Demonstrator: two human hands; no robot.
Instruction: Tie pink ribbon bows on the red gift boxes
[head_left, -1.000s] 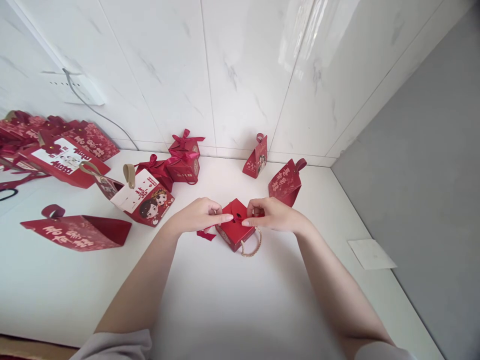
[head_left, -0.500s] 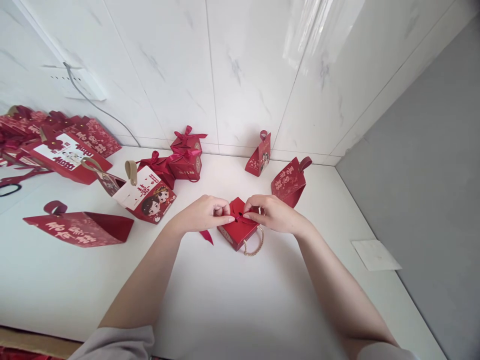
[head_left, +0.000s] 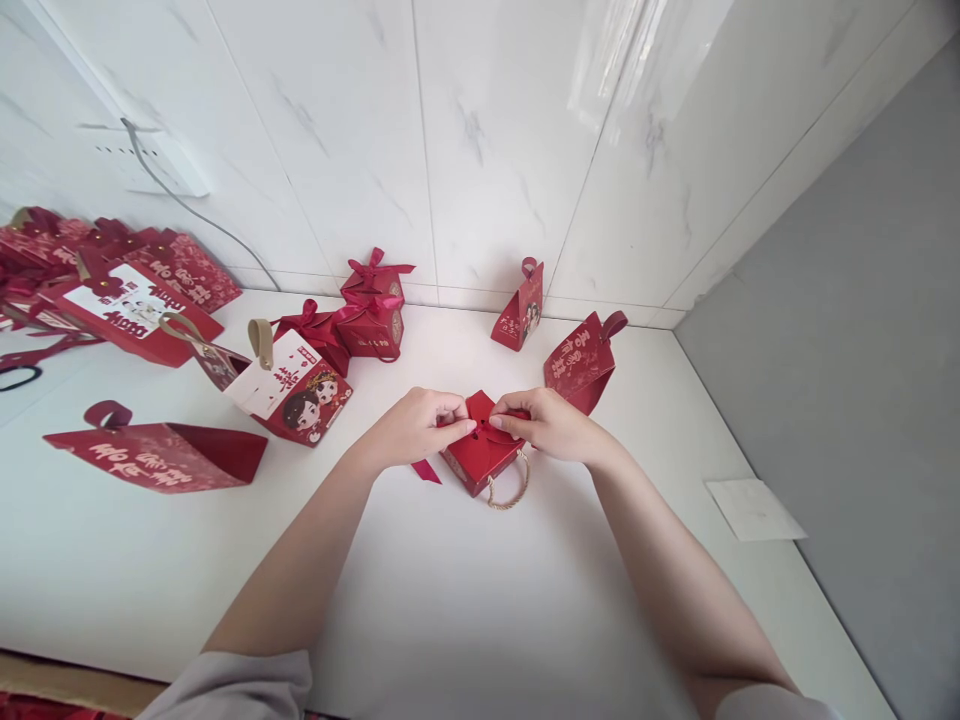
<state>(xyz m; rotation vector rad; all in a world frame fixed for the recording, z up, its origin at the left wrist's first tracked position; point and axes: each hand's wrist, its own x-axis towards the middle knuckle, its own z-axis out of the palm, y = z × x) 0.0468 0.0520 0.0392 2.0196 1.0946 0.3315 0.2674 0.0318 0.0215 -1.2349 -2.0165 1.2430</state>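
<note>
A small red gift box (head_left: 480,462) sits on the white table in front of me, a twisted gold cord handle (head_left: 511,492) hanging from its right side. Dark red ribbon (head_left: 427,471) runs across the top of the box, and one tail of it lies on the table to the left. My left hand (head_left: 429,425) pinches the ribbon at the left of the box's top. From the right, my right hand (head_left: 547,425) pinches the ribbon too, close to the middle. The fingers partly hide the knot area.
Red boxes with ribbon bows (head_left: 371,325) stand at the back. Triangular red boxes (head_left: 519,310) are behind and to the right; a printed box (head_left: 292,390) and another triangular box (head_left: 161,455) stand left. Scissors (head_left: 22,375) lie far left. A white wall plate (head_left: 756,510) is at right.
Both hands stay at the top of the box, pinching the ribbon. The ribbon tail on the left has shifted slightly to the right, and the right hand has moved slightly rightward.
</note>
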